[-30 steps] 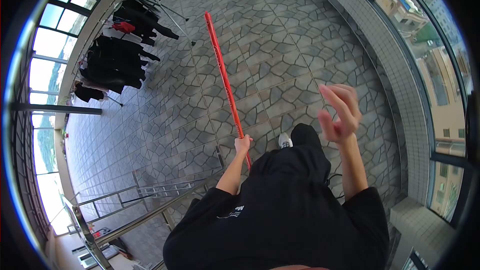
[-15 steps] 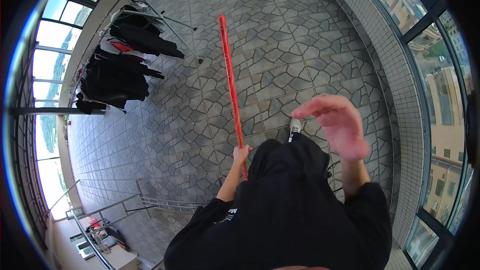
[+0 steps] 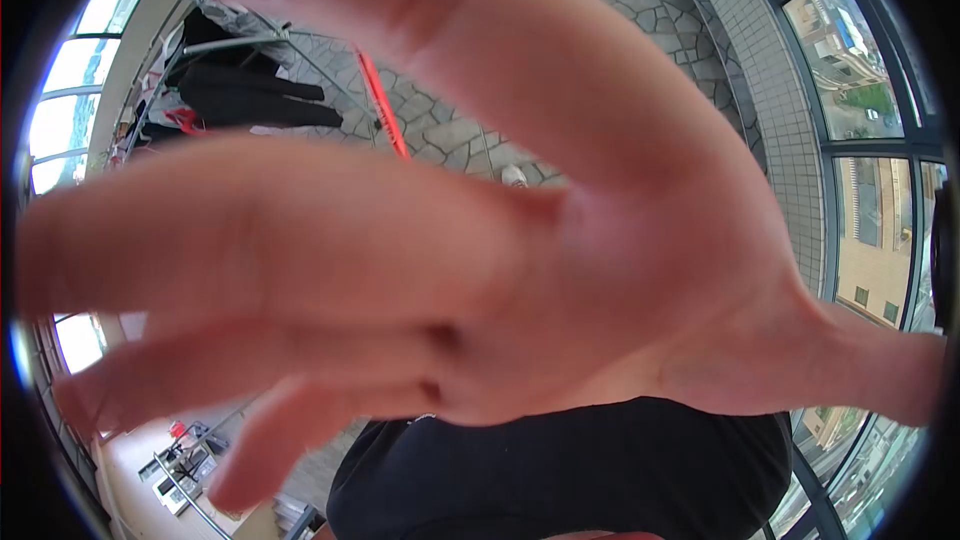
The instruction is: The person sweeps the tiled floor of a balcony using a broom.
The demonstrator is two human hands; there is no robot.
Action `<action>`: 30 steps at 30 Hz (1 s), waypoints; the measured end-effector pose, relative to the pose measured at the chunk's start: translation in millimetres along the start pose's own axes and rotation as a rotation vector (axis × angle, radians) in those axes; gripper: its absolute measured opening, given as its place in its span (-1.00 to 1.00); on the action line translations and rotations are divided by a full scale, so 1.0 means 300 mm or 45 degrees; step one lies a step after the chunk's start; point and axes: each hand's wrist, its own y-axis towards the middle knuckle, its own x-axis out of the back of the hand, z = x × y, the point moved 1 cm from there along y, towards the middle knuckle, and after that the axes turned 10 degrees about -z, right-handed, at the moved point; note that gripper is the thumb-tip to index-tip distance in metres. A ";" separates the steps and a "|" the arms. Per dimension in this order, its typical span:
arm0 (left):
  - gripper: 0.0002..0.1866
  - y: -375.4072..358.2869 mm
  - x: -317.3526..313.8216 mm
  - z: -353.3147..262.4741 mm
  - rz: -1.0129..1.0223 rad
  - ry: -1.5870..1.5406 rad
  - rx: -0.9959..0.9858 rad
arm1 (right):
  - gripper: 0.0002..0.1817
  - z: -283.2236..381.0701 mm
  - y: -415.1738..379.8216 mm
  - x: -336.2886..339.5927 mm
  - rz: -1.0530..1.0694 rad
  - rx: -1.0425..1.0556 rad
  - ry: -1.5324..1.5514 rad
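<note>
My right hand (image 3: 600, 260) is very close to the camera and fills most of the view. Its palm faces me, the thumb points to the upper left, and the fingers stretch left, spread apart, with nothing in them. Behind it, the upper part of a long red pole (image 3: 382, 105) shows between thumb and index finger. The pole's lower part and my left hand are hidden behind the right hand.
Dark clothes (image 3: 250, 95) hang on a metal drying rack (image 3: 235, 42) at the upper left. Stone-patterned floor tiles (image 3: 640, 10) lie beyond. A tiled wall (image 3: 765, 70) with windows (image 3: 870, 210) runs along the right. A light table with assorted items stands at lower left.
My right hand has risen from beside my body to right in front of the camera, fingers spreading. The red pole's visible part now sits further left. My left hand, earlier gripping the pole, is now hidden.
</note>
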 end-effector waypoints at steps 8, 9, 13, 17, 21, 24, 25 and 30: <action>-0.75 0.429 -0.016 -0.684 -0.052 -0.290 0.010 | -0.03 -0.600 0.421 0.153 -0.282 0.131 0.059; -0.75 0.484 -0.028 -0.759 -0.050 -0.356 -0.045 | -0.04 -0.680 0.447 0.178 -0.256 0.082 0.089; -0.76 0.626 -0.064 -1.061 -0.068 -0.510 -0.020 | -0.07 -1.006 0.515 0.292 -0.151 -0.129 0.251; -0.77 0.791 -0.142 -1.240 -0.202 -0.553 -0.090 | -0.09 -1.351 0.621 0.418 -0.035 -0.363 0.489; -0.76 0.895 -0.204 -1.439 -0.353 -0.457 -0.222 | -0.12 -1.640 0.733 0.528 0.057 -0.512 0.662; -0.76 0.936 -0.236 -1.598 -0.337 -0.322 -0.130 | -0.15 -1.842 0.834 0.604 0.081 -0.605 0.734; -0.77 0.965 -0.252 -1.665 -0.341 -0.264 -0.090 | -0.15 -1.896 0.868 0.629 0.095 -0.624 0.754; -0.76 1.145 -0.360 -1.844 -0.364 -0.183 -0.198 | -0.19 -2.134 1.048 0.816 0.112 -0.625 0.722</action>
